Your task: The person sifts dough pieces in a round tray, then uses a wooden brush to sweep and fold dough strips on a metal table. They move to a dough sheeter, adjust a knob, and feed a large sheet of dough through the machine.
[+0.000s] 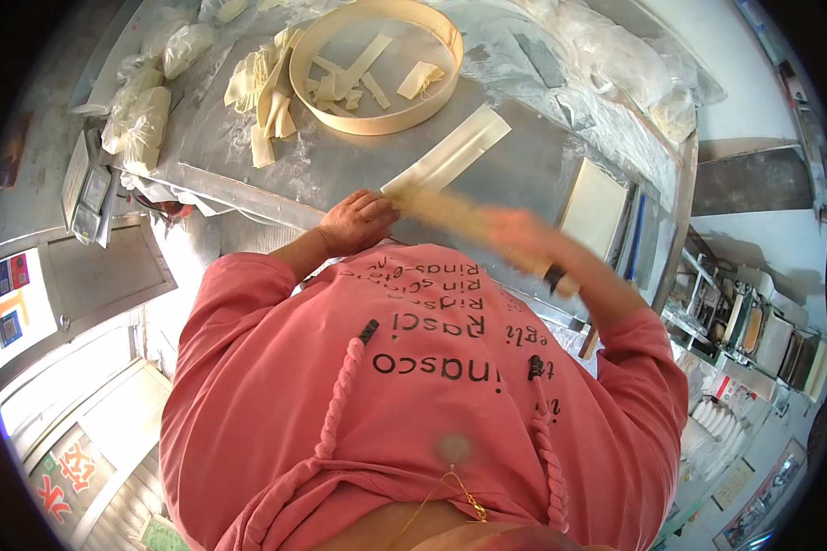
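Observation:
My left hand (362,219) rests at the near end of a long folded strip of pale dough (448,150) on the grey work table. Across that same end lies a long wooden stick or rolling pin (448,210), blurred by motion. My right hand (527,234), also blurred, is on this wooden tool, right of my left hand; its fingers are not clear. A black band circles the right wrist. Beyond the strip stands a round wooden-rimmed sieve (375,126) with cut dough strips (362,69) in it. Left of the sieve lies a pile of dough strips (251,86).
Plastic bags of dough (138,124) lie at the table's left edge. Floury plastic sheeting (593,55) covers the back right. A pale rectangular board or dough sheet (593,200) lies at the right, beside a blue-edged item (637,227). A machine with rollers (765,330) stands farther right.

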Tool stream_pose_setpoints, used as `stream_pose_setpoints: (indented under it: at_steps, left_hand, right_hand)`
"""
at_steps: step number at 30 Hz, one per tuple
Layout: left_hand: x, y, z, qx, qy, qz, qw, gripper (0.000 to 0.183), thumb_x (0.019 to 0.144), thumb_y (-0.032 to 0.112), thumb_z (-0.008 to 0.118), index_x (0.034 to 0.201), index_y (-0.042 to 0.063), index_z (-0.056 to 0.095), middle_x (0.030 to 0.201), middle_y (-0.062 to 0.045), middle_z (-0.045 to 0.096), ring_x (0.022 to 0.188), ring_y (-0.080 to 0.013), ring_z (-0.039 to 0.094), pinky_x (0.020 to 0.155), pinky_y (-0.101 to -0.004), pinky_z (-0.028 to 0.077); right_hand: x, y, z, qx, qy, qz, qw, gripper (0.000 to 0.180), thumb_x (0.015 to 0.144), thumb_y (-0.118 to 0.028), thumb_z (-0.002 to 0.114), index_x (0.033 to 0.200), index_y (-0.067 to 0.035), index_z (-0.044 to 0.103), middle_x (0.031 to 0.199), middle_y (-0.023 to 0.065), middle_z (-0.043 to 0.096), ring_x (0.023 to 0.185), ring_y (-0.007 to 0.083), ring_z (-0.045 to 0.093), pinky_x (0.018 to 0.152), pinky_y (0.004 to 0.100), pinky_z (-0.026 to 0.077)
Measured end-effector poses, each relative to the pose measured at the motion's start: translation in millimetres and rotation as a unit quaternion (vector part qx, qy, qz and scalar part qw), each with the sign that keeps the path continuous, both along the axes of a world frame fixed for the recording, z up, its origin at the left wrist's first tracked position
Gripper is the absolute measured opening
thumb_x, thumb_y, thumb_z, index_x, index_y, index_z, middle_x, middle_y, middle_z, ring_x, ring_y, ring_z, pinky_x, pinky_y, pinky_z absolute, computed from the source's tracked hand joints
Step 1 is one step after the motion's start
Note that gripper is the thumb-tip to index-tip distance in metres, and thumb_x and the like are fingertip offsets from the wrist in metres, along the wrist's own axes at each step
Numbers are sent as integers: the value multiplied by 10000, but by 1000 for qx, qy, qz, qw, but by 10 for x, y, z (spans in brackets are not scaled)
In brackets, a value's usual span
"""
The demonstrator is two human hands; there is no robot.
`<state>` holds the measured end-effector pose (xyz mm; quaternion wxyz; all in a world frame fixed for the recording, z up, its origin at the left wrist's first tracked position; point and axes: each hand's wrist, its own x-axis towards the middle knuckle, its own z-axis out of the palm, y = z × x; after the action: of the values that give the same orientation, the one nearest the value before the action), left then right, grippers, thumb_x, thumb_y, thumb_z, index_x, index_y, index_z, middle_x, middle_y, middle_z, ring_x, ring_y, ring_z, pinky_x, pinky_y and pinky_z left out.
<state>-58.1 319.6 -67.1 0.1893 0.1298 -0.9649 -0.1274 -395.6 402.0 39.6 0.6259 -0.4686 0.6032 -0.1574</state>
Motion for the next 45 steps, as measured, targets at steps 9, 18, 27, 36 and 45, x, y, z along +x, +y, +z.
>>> stream_pose_setpoints:
  at_steps: [9,18,27,36,45]
  left_hand:
    - [-194,-113,19,17,-38,-6,999,218,719,159,640,907,84,560,1064,-103,547,1000,-284,534,861,-399,441]
    - [-985,-553,474,15,-56,53,997,188,741,96,536,929,101,533,901,-79,520,862,-273,555,661,-384,494]
    - [-1396,-2121,2080,300,233,429,820,207,750,157,644,933,72,596,894,-114,658,874,-202,636,914,-387,385]
    - [-961,-2593,642,205,-180,476,836,237,844,223,481,1009,117,613,1071,-111,605,977,-309,587,813,-421,480]
    - [-1117,-2736,283,151,-268,427,850,218,816,117,504,972,56,643,1070,-146,617,999,-307,595,817,-429,488]
  right_hand:
    - [-300,99,-648,-144,120,-38,982,518,833,-190,575,1323,-98,434,1054,125,596,952,186,583,822,287,461]
    - [-410,259,-97,-68,30,-295,953,547,867,-159,527,1385,-136,353,703,30,534,501,99,489,397,255,427]
    - [-277,580,8,-109,9,-311,944,530,888,-118,502,1391,-102,334,640,-9,497,464,60,437,431,225,414]
    - [-130,300,-500,-122,311,89,938,378,877,-270,504,1234,-144,494,874,201,633,814,366,607,695,467,473]
    - [-277,227,-469,-121,369,-187,902,550,861,-220,519,1378,-215,333,863,226,626,730,403,606,652,482,475]
